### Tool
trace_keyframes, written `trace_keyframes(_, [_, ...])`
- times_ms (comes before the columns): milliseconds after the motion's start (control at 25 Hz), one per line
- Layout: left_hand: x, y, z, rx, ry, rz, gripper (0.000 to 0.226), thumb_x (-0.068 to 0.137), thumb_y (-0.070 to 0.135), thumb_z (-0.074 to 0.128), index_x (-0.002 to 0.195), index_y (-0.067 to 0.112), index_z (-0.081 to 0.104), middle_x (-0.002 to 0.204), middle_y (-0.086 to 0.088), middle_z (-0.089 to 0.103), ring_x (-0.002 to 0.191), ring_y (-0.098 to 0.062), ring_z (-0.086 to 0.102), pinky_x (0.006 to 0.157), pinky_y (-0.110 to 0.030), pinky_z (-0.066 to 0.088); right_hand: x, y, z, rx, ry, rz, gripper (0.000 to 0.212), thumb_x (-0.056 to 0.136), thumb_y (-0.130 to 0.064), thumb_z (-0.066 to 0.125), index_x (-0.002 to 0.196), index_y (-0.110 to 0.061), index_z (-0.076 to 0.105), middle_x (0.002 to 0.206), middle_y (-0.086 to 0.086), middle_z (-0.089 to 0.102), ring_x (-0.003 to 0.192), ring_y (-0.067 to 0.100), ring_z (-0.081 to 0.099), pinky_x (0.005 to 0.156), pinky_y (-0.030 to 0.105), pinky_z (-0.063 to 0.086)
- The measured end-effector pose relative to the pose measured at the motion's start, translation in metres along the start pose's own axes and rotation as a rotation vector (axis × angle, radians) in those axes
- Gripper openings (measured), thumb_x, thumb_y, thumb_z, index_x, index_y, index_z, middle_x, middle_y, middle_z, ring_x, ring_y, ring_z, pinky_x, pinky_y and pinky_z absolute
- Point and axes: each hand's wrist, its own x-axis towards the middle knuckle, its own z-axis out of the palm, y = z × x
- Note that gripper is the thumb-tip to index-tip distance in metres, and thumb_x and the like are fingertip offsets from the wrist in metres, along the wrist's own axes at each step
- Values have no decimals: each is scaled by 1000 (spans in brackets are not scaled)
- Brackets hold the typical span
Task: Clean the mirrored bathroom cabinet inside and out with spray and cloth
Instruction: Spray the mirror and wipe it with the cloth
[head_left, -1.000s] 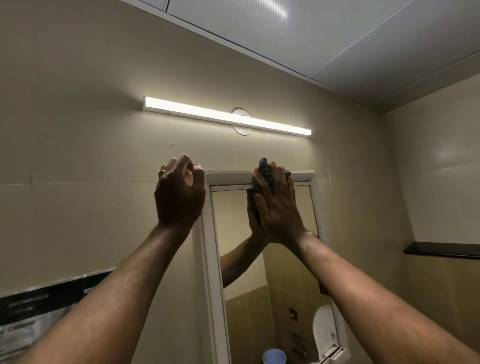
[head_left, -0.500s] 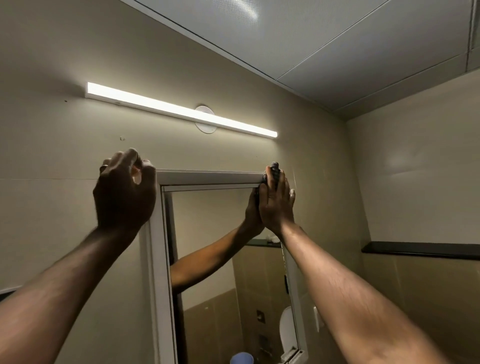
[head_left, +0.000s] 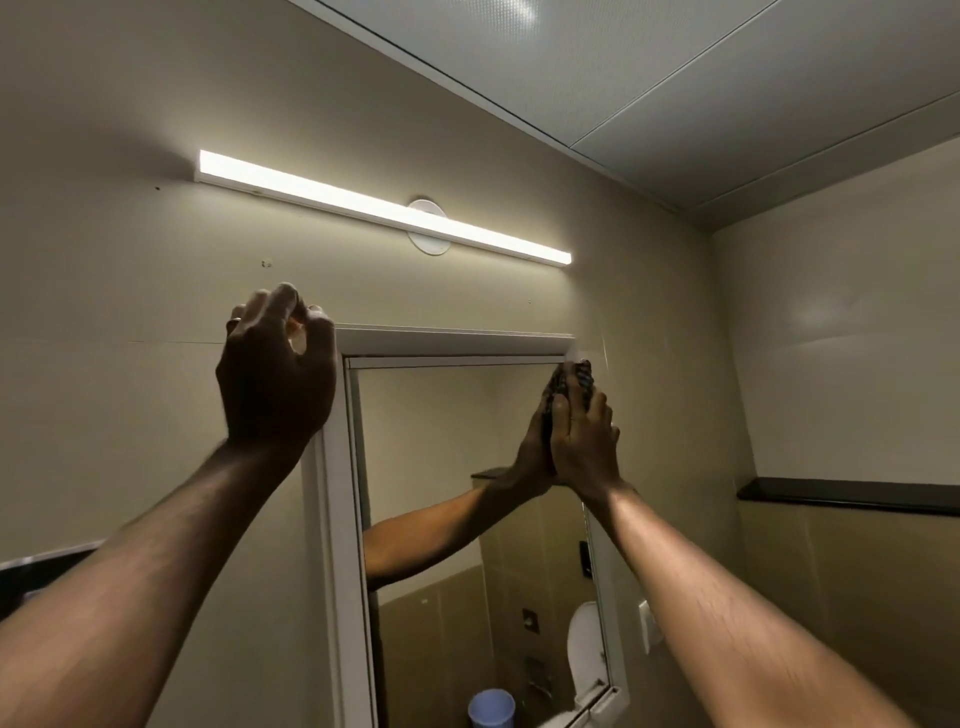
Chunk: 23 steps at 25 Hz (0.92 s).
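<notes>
Pressing dark cloth (head_left: 574, 382) to cabinet mirror (head_left: 457, 447), right hand (head_left: 584, 441) flat, left hand (head_left: 278, 374) gripping frame corner, no legible writing

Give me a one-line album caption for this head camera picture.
Right hand presses a dark cloth to the mirror's top corner; left hand grips the cabinet frame.

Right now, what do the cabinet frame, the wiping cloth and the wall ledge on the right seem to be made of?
Cabinet frame: smooth white, plastic or painted metal, semi-gloss; the look can't settle which.
Cloth: dark, nubby woven fabric bunched under the right hand, likely microfibre.
Ledge: black slab with faint sheen, possibly polished stone or laminate.
</notes>
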Motion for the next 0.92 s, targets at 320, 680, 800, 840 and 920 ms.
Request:
trace_keyframes(320, [0,-1,0,16,6,-11,29,101,32,41,94,8,55,91,-13,60,86,-23,53,70,-30,36,-114,60,13,74,-61,59,63,102,-62,18,158,-35,28,140,6,42,112,19,52,96,49,50])
trace_keyframes(680, [-2,2,-2,39,25,-27,34,102,34,39,99,6,57,97,-17,61,89,-27,55,71,-25,32,-219,103,7,28,-253,157,48,108,-46,31,154,-53,16,151,5,32,129,27,47,104,54,50])
trace_keyframes(800, [-2,4,-3,68,28,-50,37,101,35,37,102,4,58,103,-17,63,96,-29,58,74,-23,32,-246,110,-1,-16,-308,192,52,109,-45,31,157,-53,12,154,6,31,132,28,46,109,54,45])
trace_keyframes(840, [-3,3,-4,77,23,-59,38,100,35,36,103,4,58,104,-17,63,97,-29,58,75,-23,32,-256,113,-2,-26,-323,208,53,109,-44,32,158,-50,13,156,7,30,135,29,43,112,52,42])
trace_keyframes(920, [-2,4,-4,66,24,-65,39,100,36,36,104,5,59,106,-16,63,100,-28,59,75,-23,33,-270,116,-2,-40,-340,225,54,109,-43,33,160,-44,15,161,8,26,140,31,38,115,47,38])
